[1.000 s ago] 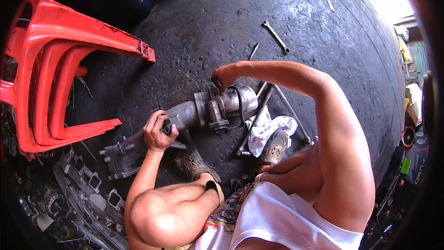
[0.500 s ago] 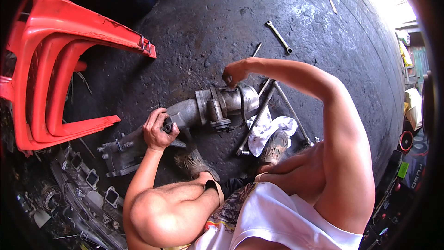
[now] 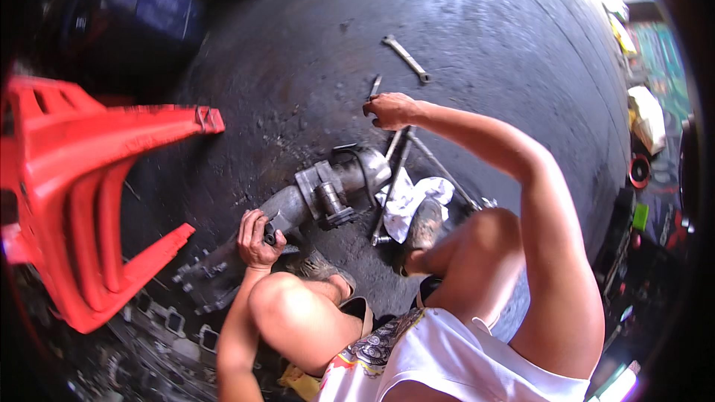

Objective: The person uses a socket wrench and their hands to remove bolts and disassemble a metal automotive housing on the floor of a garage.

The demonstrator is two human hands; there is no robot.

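Note:
A grey cast-metal engine pipe assembly [image 3: 287,207] lies on the dark floor in front of my feet. It has a flanged valve-like body [image 3: 326,192] in the middle and a round, shiny open end [image 3: 372,169] at its right. My left hand [image 3: 259,240] grips its lower left part, with thumb and fingers around a dark-holed boss. Off the assembly, my right hand [image 3: 392,110] is above and right of its round end, fingers curled in. Whatever they may hold is hidden. Just beyond those fingers lies a thin metal rod [image 3: 375,86].
A combination wrench [image 3: 407,59] lies farther out. Long-handled metal tools [image 3: 445,170] and a white rag [image 3: 406,205] are by my right foot. Stacked red plastic stools [image 3: 59,149] lie sideways at left, above metal gaskets and engine parts [image 3: 175,324]. A dark blue container [image 3: 149,7] stands far left.
My right hand has come off the top of the metal assembly and moved right, toward the thin rod. My left hand keeps its grip. The whole view has shifted.

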